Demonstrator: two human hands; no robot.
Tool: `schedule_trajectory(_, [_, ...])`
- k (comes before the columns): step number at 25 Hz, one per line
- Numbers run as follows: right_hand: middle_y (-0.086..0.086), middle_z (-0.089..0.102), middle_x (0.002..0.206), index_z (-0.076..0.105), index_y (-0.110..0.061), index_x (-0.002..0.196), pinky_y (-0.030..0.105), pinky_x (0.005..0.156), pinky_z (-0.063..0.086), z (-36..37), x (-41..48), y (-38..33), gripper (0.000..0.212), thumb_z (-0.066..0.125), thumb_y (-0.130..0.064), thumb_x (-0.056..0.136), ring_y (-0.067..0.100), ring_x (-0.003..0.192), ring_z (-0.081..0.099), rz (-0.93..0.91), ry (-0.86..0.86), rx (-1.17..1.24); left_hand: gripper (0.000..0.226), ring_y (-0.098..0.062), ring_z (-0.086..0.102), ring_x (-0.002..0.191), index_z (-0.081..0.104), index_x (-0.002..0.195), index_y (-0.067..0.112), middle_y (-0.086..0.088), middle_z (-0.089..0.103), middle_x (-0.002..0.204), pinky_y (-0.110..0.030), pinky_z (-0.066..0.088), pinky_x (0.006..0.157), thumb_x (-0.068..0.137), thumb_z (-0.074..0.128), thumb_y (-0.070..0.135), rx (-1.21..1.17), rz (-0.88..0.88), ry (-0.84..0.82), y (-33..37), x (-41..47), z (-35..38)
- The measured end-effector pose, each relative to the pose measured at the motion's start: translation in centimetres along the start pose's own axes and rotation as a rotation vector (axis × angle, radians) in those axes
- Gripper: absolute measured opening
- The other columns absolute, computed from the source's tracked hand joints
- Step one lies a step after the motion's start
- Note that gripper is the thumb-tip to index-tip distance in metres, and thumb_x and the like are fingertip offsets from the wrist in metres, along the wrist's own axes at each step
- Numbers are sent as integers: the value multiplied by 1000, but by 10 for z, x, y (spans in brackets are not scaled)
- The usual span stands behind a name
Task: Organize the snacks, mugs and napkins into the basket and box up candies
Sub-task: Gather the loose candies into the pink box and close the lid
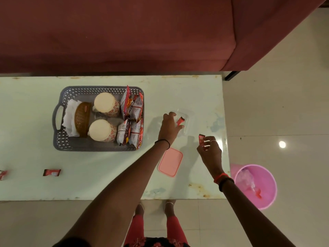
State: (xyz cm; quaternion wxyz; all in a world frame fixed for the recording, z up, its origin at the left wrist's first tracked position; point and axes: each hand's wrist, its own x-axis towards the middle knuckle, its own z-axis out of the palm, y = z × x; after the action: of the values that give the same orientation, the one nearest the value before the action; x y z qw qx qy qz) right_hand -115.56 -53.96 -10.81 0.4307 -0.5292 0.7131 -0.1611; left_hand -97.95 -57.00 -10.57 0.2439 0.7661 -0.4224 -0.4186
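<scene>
The bench [106,175] spans most of the view, pale and glossy, with a dark red sofa [115,32] beyond its far edge and a pink bin [256,186] on the floor at its right end. On the bench's left half sits the grey basket [60,139], already loaded: two mugs [105,104] upside down in the middle, white napkins [69,113] in a brown holder at the handle end, and snack packets [131,111] standing along the right wall. That part of the task looks finished.

The step in hand is boxing the candies. A clear box [188,116] stands open to the right of the basket, and its pink lid [170,161] lies flat on the bench nearer the person, apart from it. The left hand [169,127] reaches over the box, its fingers pinched round one red candy [180,121] at the box's mouth. The right hand [211,150] hangs just right of the box, fingers curled round another candy [201,139].

Two loose candies [52,172] remain on the near left of the bench, well apart from the box, one half cut off by the frame edge.

Next, I judge, both held candies need letting go inside the box, the two strays need fetching from the left, and only then should the lid go on.
</scene>
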Motion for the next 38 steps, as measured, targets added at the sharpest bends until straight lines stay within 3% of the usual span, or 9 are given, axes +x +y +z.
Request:
schedule_trajectory(4, [11, 62, 101, 53, -19, 91, 3, 59, 46, 4, 12, -34, 16, 60, -7, 82, 20, 80, 62, -101, 35, 49, 45, -24, 57, 97, 46, 120, 10, -16, 48, 116, -28, 50, 84, 82, 68, 18, -3, 48, 28, -6, -21, -6])
schedule_trajectory(7, [10, 58, 106, 58, -9, 97, 32, 77, 56, 14, 26, -61, 16, 56, -3, 83, 25, 91, 60, -163, 1, -19, 43, -15, 52, 86, 48, 120, 10, -15, 50, 112, -18, 46, 74, 84, 66, 20, -29, 56, 36, -12, -44, -12])
schedule_trajectory(9, [12, 55, 111, 58, -6, 106, 41, 84, 55, 21, 34, -74, 21, 56, -3, 86, 27, 96, 59, -212, -45, -72, 42, -12, 51, 83, 48, 120, 11, -12, 50, 110, -9, 43, 67, 84, 66, 23, -67, 35, 46, -16, -57, -16])
schedule_trajectory(15, [15, 45, 131, 55, -4, 120, 40, 95, 48, 24, 20, -80, 31, 54, -17, 92, 32, 114, 51, -257, -101, -231, 34, -7, 54, 79, 52, 115, 16, 0, 49, 101, -8, 47, 64, 84, 65, 25, -175, 7, 136, -24, -95, -32])
schedule_trajectory(23, [9, 53, 117, 56, -7, 113, 36, 87, 49, 61, -78, -64, 22, 52, -13, 92, 27, 108, 53, -281, -197, -276, 18, -8, 58, 83, 56, 109, 23, 6, 57, 106, -21, 50, 72, 91, 56, 23, -243, -26, 383, -77, -161, -83])
schedule_trajectory(29, [5, 58, 105, 58, -10, 107, 31, 83, 45, 137, -146, -85, 17, 55, -17, 91, 22, 103, 51, -322, -338, -353, 13, -2, 56, 79, 58, 103, 29, 5, 57, 102, -9, 45, 66, 93, 51, 23, -271, -159, 602, -155, -200, -154])
schedule_trajectory(34, [4, 53, 88, 46, -14, 83, 32, 72, 42, 229, -196, -138, 13, 56, -18, 89, 23, 88, 50, -427, -455, -396, 14, 6, 55, 83, 57, 102, 30, 6, 56, 103, -9, 44, 69, 94, 50, 22, -240, -231, 676, -235, -227, -237])
schedule_trajectory(36, [8, 57, 95, 52, -10, 89, 34, 77, 44, 273, -211, -157, 8, 52, -17, 91, 25, 92, 52, -500, -475, -429, 14, 6, 56, 83, 57, 103, 30, 7, 56, 104, -8, 44, 69, 94, 49, 23, -227, -255, 664, -269, -239, -269])
schedule_trajectory(38, [9, 58, 105, 57, -9, 107, 35, 83, 47, 315, -222, -171, 19, 45, -16, 94, 26, 98, 54, -612, -502, -515, 15, 5, 56, 82, 57, 102, 33, 7, 55, 102, -3, 43, 67, 94, 49, 23, -222, -266, 675, -299, -248, -296])
